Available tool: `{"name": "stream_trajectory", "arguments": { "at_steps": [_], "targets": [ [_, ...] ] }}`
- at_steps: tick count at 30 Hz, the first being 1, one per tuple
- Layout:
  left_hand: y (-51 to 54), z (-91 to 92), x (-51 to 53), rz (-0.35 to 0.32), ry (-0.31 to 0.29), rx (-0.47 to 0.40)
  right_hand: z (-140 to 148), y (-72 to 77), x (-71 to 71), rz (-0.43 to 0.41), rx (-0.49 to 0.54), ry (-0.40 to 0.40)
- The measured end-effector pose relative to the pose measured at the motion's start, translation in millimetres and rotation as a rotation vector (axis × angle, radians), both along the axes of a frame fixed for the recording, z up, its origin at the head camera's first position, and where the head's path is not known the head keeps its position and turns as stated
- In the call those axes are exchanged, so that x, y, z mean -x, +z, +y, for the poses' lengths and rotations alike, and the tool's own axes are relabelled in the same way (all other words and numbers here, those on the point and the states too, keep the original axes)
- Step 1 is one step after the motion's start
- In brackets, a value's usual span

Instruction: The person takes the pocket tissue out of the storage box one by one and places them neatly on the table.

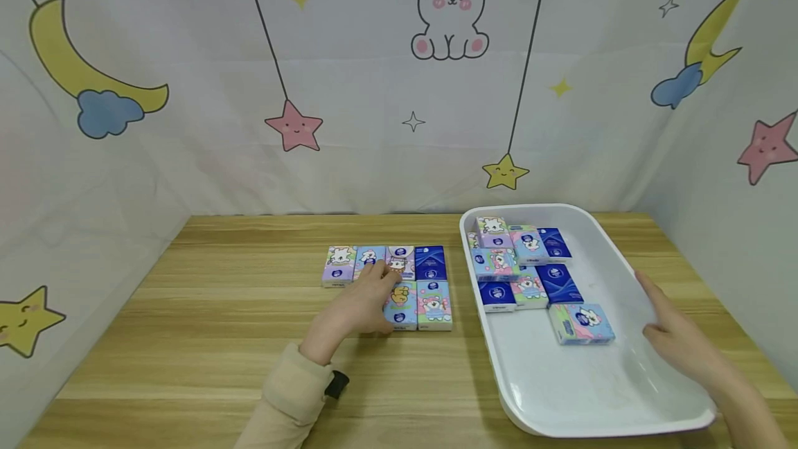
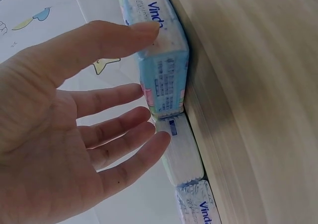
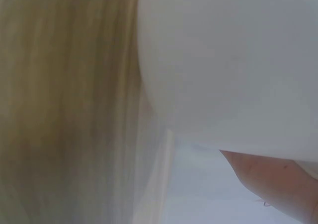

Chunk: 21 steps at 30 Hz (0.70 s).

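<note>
My left hand (image 1: 368,300) pinches a light blue tissue pack (image 1: 402,307) in the near row on the table. In the left wrist view the thumb (image 2: 144,35) lies on the pack's printed side and the index fingertip touches its edge. A pink-and-blue tissue pack (image 1: 434,305) sits right beside it. Behind them stands a row with a white-and-purple pack (image 1: 339,265) at its left end and a dark blue pack (image 1: 430,263) at its right. My right hand (image 1: 682,341) grips the right rim of the white plastic tray (image 1: 598,393); the right wrist view shows only part of it.
Inside the tray several tissue packs are heaped at its far left, one lying on another, and a pink-and-blue pack (image 1: 582,324) lies flat near the middle. A wooden table (image 1: 206,338) carries everything. A printed curtain (image 1: 374,179) hangs behind and at both sides.
</note>
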State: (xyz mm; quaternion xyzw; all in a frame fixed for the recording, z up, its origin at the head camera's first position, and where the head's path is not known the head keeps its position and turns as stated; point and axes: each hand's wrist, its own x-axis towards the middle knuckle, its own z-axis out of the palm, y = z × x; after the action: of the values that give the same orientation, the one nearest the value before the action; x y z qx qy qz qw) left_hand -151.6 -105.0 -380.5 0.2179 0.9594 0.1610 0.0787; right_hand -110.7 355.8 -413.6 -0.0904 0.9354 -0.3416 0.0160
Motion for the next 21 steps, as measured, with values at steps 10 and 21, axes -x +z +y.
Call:
{"name": "stream_trajectory", "arguments": {
  "at_steps": [10, 21],
  "targets": [
    [4.4, 0.9, -3.3, -0.033, -0.01, -0.01, 0.4, -0.4, -1.0, 0.001, 0.014, 0.003],
    [9.3, 8.7, -7.2, -0.007, -0.018, 0.012, 0.7, -2.1, -0.2, 0.025, 0.004, -0.001]
  ]
}}
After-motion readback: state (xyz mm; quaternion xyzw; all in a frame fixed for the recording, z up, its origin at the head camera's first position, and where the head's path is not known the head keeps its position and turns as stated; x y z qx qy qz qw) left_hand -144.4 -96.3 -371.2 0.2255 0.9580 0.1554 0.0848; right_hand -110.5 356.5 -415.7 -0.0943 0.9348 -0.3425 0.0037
